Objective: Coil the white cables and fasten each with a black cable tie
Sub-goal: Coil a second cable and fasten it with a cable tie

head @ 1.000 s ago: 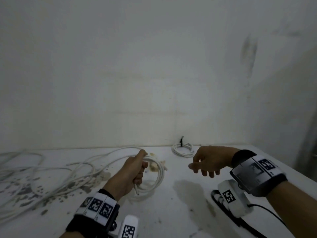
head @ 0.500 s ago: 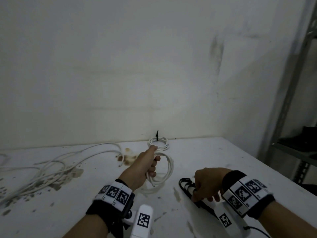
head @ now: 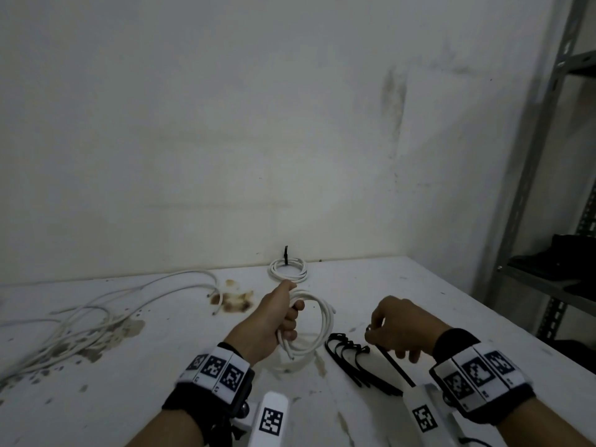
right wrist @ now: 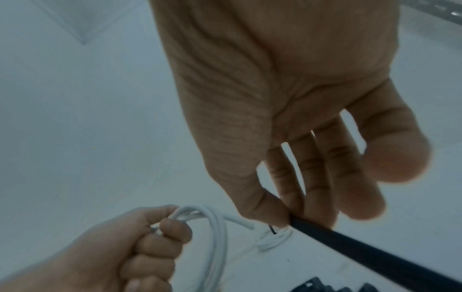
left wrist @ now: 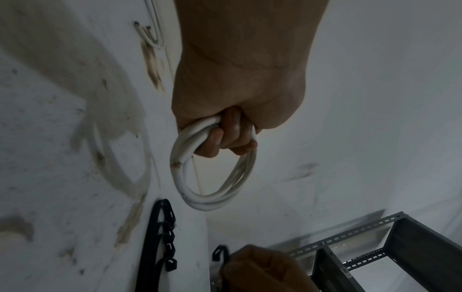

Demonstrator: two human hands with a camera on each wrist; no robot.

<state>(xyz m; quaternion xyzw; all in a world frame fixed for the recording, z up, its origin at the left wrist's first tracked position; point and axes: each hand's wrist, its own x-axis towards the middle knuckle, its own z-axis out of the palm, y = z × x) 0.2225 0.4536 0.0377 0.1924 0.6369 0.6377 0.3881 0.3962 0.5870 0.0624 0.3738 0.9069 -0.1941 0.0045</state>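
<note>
Fastening step for centre-frame coil: left hand fists it, right hand pinches black tie; next, prob. thread tie thru coil.

White coil at centre frame, black cable tie to its right, more black ties heaped at lower centre. Upper centre, a second white coil wears a black tie. White tabletop shows brown stains; wristbands carry black-and-white square markers; grey shelving stands right.
</note>
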